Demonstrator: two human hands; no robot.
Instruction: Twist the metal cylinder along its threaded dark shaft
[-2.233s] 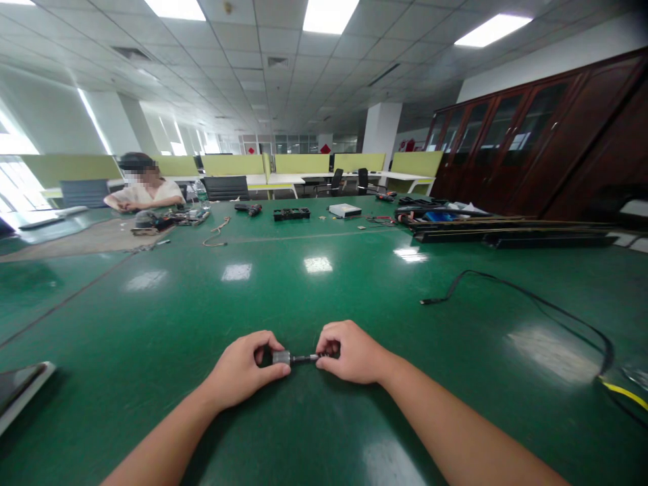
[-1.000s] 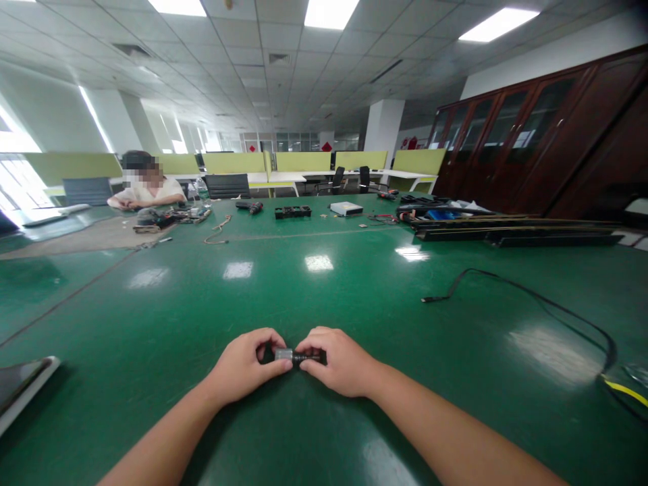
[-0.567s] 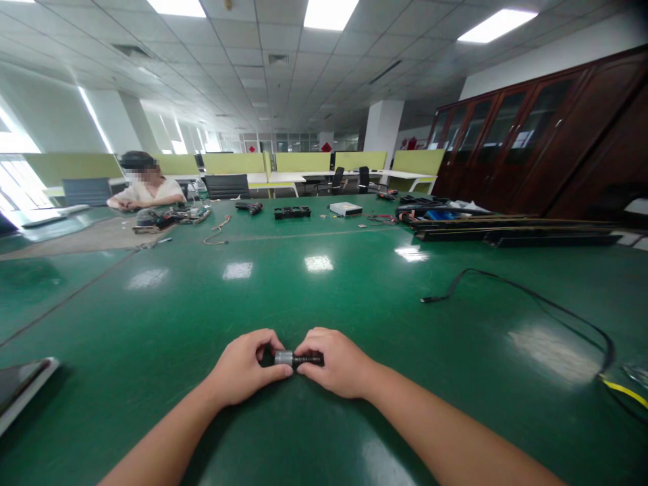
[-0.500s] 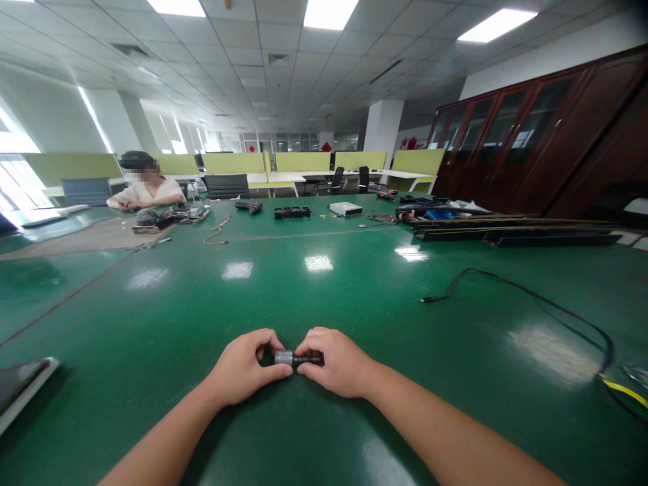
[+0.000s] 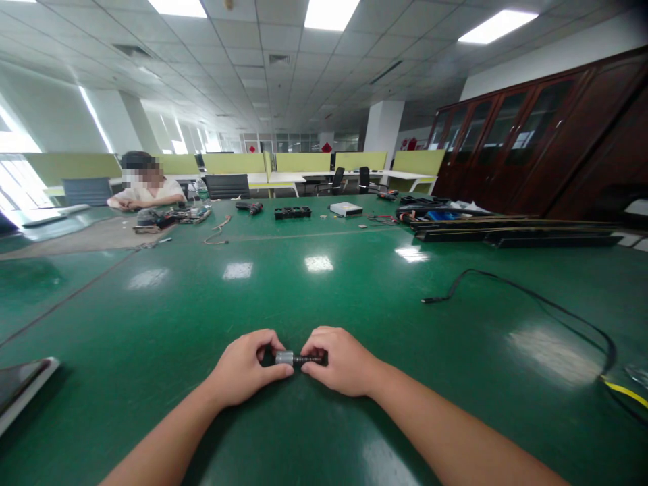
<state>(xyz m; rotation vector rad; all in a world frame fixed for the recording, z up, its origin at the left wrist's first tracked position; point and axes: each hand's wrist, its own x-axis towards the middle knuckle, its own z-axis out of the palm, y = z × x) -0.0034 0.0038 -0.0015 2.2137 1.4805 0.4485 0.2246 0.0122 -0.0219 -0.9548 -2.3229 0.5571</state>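
Low in the middle of the head view, a small silver metal cylinder with a dark ribbed shaft point(image 5: 285, 358) lies level, close over the green table. My left hand point(image 5: 247, 368) pinches the silver body between thumb and fingers, hiding its left end. On the right, my right hand point(image 5: 338, 361) has its thumb and fingers closed round the dark shaft, whose tip runs back under the palm. A short stretch of the shaft shows between the two hands. The exact kind of part cannot be made out.
A black cable point(image 5: 536, 295) curves over the green table point(image 5: 314, 297) at right. A grey-edged flat object point(image 5: 30, 388) lies at left. Farther back are a power drill point(image 5: 250, 208), a black frame point(image 5: 292, 212), a white box point(image 5: 346, 209), dark rails point(image 5: 551, 239) and a seated person point(image 5: 146, 189).
My right hand has slid slightly right along the dark shaft, baring a little more of it. My left hand stays on the silver body, almost unmoved.
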